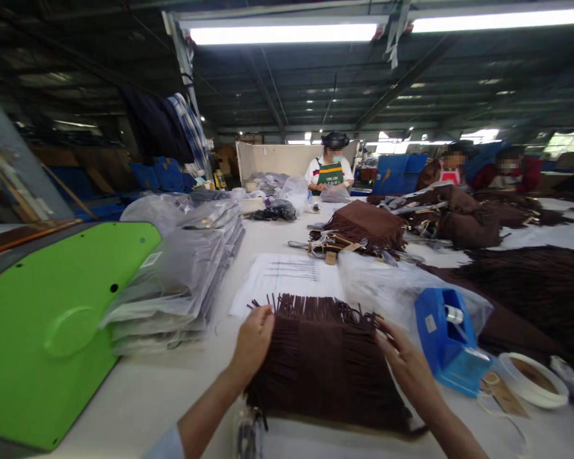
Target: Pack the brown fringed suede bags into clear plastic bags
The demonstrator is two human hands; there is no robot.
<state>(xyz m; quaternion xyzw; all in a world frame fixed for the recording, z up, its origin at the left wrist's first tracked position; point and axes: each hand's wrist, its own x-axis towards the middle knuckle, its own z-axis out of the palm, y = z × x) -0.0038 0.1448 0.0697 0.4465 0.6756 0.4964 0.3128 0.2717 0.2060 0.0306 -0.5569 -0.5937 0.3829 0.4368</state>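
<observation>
A dark brown fringed bag [323, 376] lies on the white table in front of me, its strands pointing up along the far edge. My left hand [253, 338] is closed on its upper left corner, the thumb near the edge. At the upper right corner, my right hand [404, 357] has its fingers bent around the fringe and edge; part of that grip is hidden. Beyond the bag lies a white printed sheet [287, 277]. Below the bag's left side, a small clear-wrapped item with metal parts [249, 433] shows partly.
A green machine panel [62, 338] stands at left, beside stacked plastic-wrapped bags [172, 287]. At right are a blue tape dispenser [447, 338], a tape roll [533, 380] and brown fringed pieces [530, 293]. More brown bags [363, 223] lie farther back. A co-worker [330, 169] is across the table.
</observation>
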